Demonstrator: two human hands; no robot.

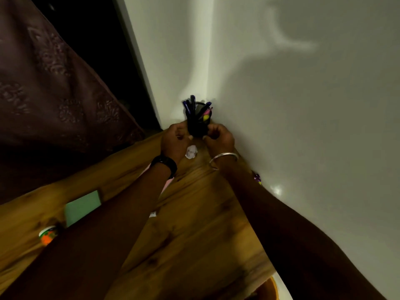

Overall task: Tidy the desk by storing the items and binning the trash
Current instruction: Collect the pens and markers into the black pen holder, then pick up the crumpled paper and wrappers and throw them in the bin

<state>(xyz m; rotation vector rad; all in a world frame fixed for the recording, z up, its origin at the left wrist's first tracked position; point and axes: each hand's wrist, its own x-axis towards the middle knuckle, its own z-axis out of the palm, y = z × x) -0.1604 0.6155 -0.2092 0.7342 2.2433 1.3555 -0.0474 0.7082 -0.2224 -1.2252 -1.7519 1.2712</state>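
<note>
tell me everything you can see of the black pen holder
The pen holder is a black mesh cup, upright at the far corner of the desk against the wall. Dark blue pens and pink and yellow ones stick out, leaning. The left hand and right hand flank its lower part, fingers curled; a grip is unclear.

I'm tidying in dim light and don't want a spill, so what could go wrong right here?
The pen holder is crammed, with pens leaning out over its rim; if it gets tilted, it could shed some. The crumpled paper lies close between the left hand and the right hand, so a wrist could knock it along or off the desk.
</note>
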